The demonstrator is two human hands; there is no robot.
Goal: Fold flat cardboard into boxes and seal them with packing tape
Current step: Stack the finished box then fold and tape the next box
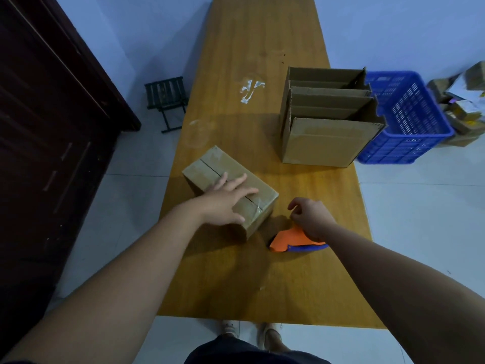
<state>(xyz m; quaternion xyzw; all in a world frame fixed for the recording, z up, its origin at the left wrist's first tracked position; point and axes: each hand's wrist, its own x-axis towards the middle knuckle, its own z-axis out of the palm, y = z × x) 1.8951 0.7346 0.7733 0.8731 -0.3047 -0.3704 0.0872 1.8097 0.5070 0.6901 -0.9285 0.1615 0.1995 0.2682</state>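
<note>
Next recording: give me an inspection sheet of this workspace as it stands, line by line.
Surface: long wooden table, tiled floor around it.
Job's things: small taped box at the near left; open cardboard boxes standing together at the right edge; orange and blue tape dispenser lying on the table.
Clutter: tape scraps stuck to the tabletop.
Hands: left hand flat on the small taped box, fingers straight; right hand over the tape dispenser, fingers curled; whether it pinches anything cannot be told.
Cables: nothing seen.
Surroundings: blue crate and a pile of parcels on the floor at right; folding stool and dark door at left.
</note>
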